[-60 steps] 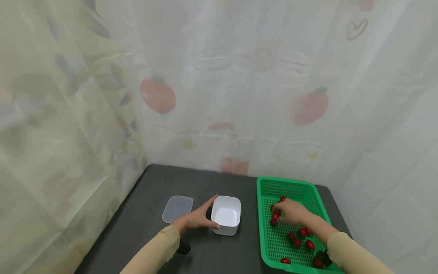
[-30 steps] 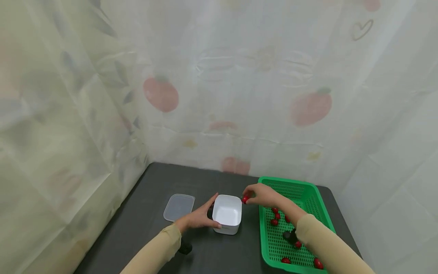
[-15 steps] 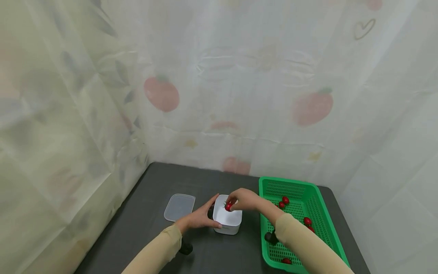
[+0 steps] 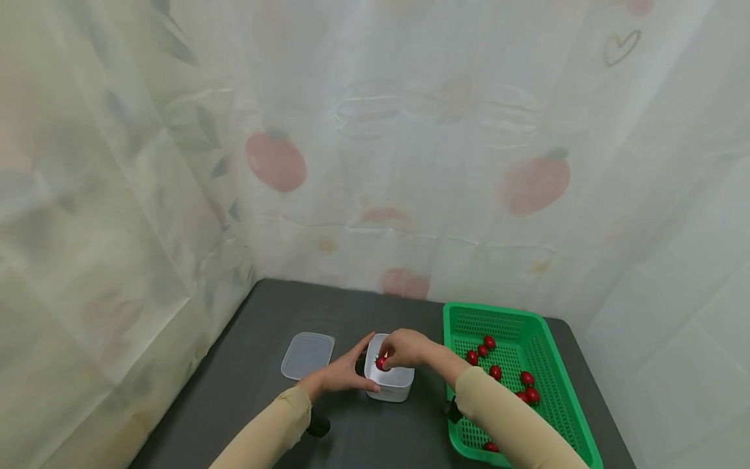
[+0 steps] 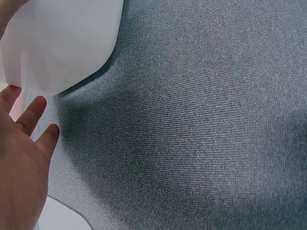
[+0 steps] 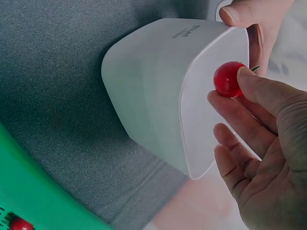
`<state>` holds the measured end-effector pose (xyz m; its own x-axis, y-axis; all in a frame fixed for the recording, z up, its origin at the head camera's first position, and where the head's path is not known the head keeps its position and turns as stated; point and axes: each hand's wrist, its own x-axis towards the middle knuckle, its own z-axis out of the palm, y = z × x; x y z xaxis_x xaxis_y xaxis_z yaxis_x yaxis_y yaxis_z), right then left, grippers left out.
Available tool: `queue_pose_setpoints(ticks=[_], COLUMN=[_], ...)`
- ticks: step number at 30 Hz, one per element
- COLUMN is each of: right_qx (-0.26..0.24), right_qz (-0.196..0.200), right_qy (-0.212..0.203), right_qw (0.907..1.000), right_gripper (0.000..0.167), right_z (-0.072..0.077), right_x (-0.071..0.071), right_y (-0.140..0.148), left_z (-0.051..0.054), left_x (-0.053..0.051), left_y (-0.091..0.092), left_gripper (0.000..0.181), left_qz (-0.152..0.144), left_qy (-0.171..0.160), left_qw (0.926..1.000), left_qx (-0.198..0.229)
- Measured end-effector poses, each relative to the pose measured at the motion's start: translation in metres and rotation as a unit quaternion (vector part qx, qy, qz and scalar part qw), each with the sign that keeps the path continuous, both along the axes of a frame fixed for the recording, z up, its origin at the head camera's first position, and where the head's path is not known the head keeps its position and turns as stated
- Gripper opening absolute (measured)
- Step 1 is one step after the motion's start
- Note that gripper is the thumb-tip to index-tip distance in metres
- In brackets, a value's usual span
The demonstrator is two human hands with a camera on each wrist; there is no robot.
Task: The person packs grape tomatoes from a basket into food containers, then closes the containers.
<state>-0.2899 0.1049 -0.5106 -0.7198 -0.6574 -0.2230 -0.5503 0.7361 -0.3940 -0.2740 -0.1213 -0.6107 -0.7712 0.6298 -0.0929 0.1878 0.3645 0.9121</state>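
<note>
"What lies furthest left on the table (image 4: 351, 306)?"

"A clear flat lid (image 4: 307, 355), lying on the dark surface. A little of its near corner is covered by the left hand (image 4: 338, 376)."

"And how does that hand stand?"

"Spread wide, thumb and fingers straddling the white container (image 4: 391, 393). The thumb rests on the rim at a near corner, and the forefinger reaches the far side. From the left wrist, one fingertip meets the wall while two more stand apart from it."

"Is the container upright?"

"Yes, upright on the table, mouth up, to the right of the lid."

"Where is the red tomato (image 6: 226, 79)?"

"At the container's mouth, pinched in the right hand (image 6: 276, 136) between thumb and fingertips. Two other fingers bend loosely, away from it. A bit of green stem shows by the thumb tip. I can't tell whether it's below the rim."

"And furthest right?"

"A green basket (image 4: 498, 310) with perforated walls, near the container but apart from it. Several loose tomatoes (image 4: 495, 372) lie on its floor, and the right sleeve (image 4: 506, 413) hides part of it."
</note>
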Motion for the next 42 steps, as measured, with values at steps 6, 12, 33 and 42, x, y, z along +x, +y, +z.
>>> queue_pose_setpoints(ticks=[6, 12, 33, 42], right_qx=[0.009, 0.008, -0.057, -0.082], right_qz=[-0.001, 0.001, -0.034, -0.066], right_qy=[0.003, 0.009, 0.032, 0.036], right_qw=[1.0, 0.9999, 0.9972, 0.9938], right_gripper=[0.015, 0.025, 0.024, 0.025], right_z=[-0.002, 0.0, 0.031, 0.042], right_x=[0.001, 0.002, 0.007, 0.015], right_y=[-0.001, 0.003, 0.059, 0.098], left_z=[0.0, 0.001, 0.001, 0.002], left_x=[0.0, -0.001, -0.001, -0.001], left_y=[-0.001, -0.001, 0.002, 0.004], left_gripper=[0.119, 0.119, 0.12, 0.12], left_qz=[-0.005, -0.006, 0.003, 0.006], left_qy=[-0.011, -0.007, -0.009, 0.005], left_qw=[0.9999, 0.9999, 0.9999, 0.9999], left_qx=[0.009, 0.008, 0.012, 0.01])
